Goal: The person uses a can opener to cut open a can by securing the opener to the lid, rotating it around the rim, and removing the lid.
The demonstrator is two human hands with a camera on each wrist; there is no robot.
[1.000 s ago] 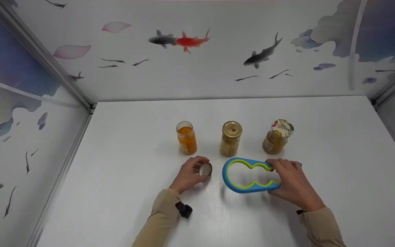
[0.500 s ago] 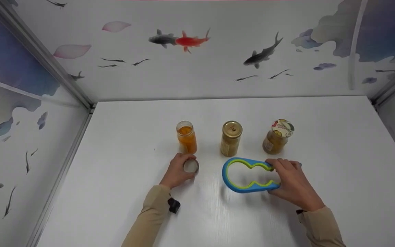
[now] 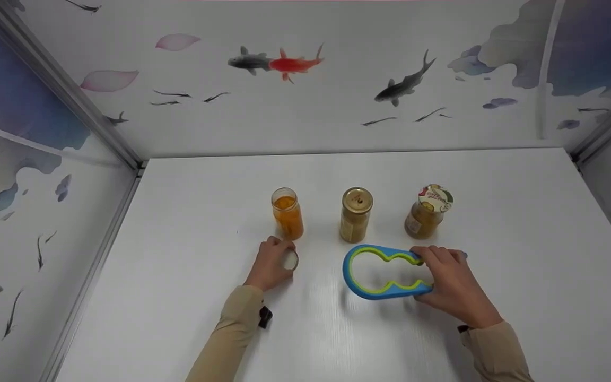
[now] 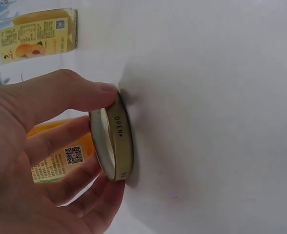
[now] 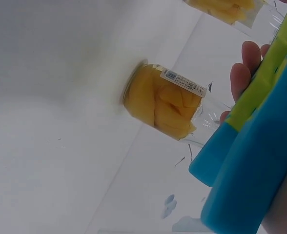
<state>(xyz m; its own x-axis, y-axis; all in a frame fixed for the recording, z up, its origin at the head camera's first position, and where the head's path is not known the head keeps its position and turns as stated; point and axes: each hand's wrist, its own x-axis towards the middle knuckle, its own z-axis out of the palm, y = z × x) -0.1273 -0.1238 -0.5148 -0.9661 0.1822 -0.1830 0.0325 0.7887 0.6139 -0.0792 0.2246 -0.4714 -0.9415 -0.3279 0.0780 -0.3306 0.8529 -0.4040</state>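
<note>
My left hand (image 3: 271,264) pinches a gold jar lid (image 4: 118,139) by its rim, thumb on one side and fingers on the other. The lid's pale inside faces up; it is at or just above the table, and I cannot tell if it touches. Just beyond that hand stands a lidless glass jar (image 3: 288,215) of orange contents. My right hand (image 3: 451,281) grips the handle end of a blue jar opener (image 3: 356,284) with a green wavy inner edge, held over the table. Past the opener are a gold-lidded jar (image 3: 355,217) and a jar with a patterned lid (image 3: 426,215).
All three jars stand upright in a row across the white table (image 3: 178,276). A printed wall panel (image 3: 332,127) closes off the back, and another panel (image 3: 8,212) rises at the left.
My left hand has carried the lid leftward, to just in front of the lidless jar, and tipped it more out of the head view. The right hand and opener have stayed put.
</note>
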